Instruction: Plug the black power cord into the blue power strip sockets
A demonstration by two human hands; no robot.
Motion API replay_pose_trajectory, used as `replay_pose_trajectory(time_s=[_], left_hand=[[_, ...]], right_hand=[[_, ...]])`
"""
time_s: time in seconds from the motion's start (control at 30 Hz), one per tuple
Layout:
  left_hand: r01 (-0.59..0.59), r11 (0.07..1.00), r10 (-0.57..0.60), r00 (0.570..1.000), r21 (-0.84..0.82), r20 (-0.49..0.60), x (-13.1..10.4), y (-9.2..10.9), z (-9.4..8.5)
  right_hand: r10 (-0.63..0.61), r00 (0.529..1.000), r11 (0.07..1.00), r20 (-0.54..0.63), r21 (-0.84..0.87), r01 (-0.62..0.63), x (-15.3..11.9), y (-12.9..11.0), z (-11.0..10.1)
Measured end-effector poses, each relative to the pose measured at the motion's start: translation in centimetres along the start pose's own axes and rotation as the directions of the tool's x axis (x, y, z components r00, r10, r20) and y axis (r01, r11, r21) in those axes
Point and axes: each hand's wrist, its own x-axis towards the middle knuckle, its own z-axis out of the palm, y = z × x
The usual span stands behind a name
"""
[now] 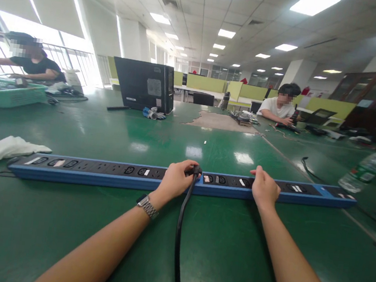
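Note:
A long blue power strip (100, 178) with black sockets lies across the green table in front of me. My left hand (178, 179), with a watch on the wrist, pinches the black plug (197, 170) of a power cord at the strip's middle. Whether the plug sits in a socket cannot be made out. The black cord (179, 232) runs from it down toward me. Over the right half of the strip is my right hand (265, 188), fingers curled and thumb up. The inside of that hand is hidden.
Beyond the strip stand a black computer case (140, 84) and gloves (154, 113). A green basket (10, 95) and white cloth (10, 149) lie left, a water bottle (371, 167) right. Two people sit at the table, one far left (42, 64), one far right (278, 104).

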Motion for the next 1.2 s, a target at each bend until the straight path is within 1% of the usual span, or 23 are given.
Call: replay_pose_trajectory(time_s=[0.07,0.17,0.23,0.3,0.37,0.43,0.47,0.53,0.6,0.7,0.8,0.87,0.93,1.07,1.2], left_hand=[[-0.008,0.999,0.008,1.000,0.037,0.018,-0.1,0.1,0.1],[-0.053,0.988,0.046,0.998,0.143,0.051,-0.6,0.2,0.1],[-0.074,0.981,0.064,0.996,0.179,0.060,-0.8,0.1,0.1],[-0.071,0.989,0.069,0.997,0.128,0.019,-0.9,-0.1,0.1],[-0.056,0.998,0.056,0.996,-0.003,-0.067,-0.7,0.1,0.2],[-0.055,0.991,0.039,0.990,-0.119,-0.134,-0.3,0.7,0.6],[-0.060,0.987,0.039,0.990,-0.150,-0.138,-0.1,1.2,1.1],[-0.072,0.984,0.059,0.994,-0.164,-0.088,0.5,2.4,2.5],[-0.073,0.985,0.069,0.997,-0.156,-0.032,1.0,3.5,4.4],[-0.045,0.995,0.047,0.999,-0.088,0.018,1.9,4.7,7.3],[-0.022,1.000,0.022,0.998,-0.008,0.055,2.8,5.3,8.9],[-0.027,0.999,0.025,0.997,0.024,0.070,3.1,5.5,9.2],[-0.038,0.998,0.035,0.996,0.040,0.086,3.3,5.5,9.1],[-0.042,0.998,0.037,0.994,0.046,0.101,3.6,5.4,8.9],[-0.043,0.997,0.036,0.992,0.061,0.119,3.9,5.6,9.1]], right_hand=[[0.001,1.000,1.000,0.001,0.006,-0.001,-0.1,-0.1,-0.1],[0.004,1.000,1.000,0.003,0.011,-0.004,-0.1,-0.2,-0.1],[0.000,1.000,1.000,0.003,0.011,0.000,-0.1,-0.2,-0.1],[-0.006,1.000,1.000,0.002,0.010,0.006,0.0,-0.2,-0.1],[-0.010,1.000,1.000,-0.001,0.009,0.010,0.0,-0.2,0.0],[-0.011,1.000,1.000,-0.009,0.007,0.011,0.0,-0.3,0.0],[-0.009,1.000,1.000,-0.010,0.007,0.009,0.0,-0.3,0.0],[-0.004,1.000,1.000,-0.012,0.008,0.004,0.0,-0.2,0.0],[-0.005,1.000,1.000,-0.007,0.013,0.005,-0.1,-0.2,0.0],[-0.012,1.000,1.000,0.001,0.014,0.012,-0.1,-0.1,0.0],[-0.016,1.000,1.000,0.008,0.016,0.016,0.0,-0.1,0.0],[-0.020,1.000,1.000,0.009,0.020,0.019,0.0,-0.2,0.0],[-0.021,1.000,1.000,0.010,0.023,0.020,0.0,-0.2,0.0],[-0.015,1.000,1.000,0.018,0.024,0.015,0.1,-0.3,-0.1],[-0.016,1.000,0.999,0.008,0.033,0.016,0.1,-0.4,-0.1]])
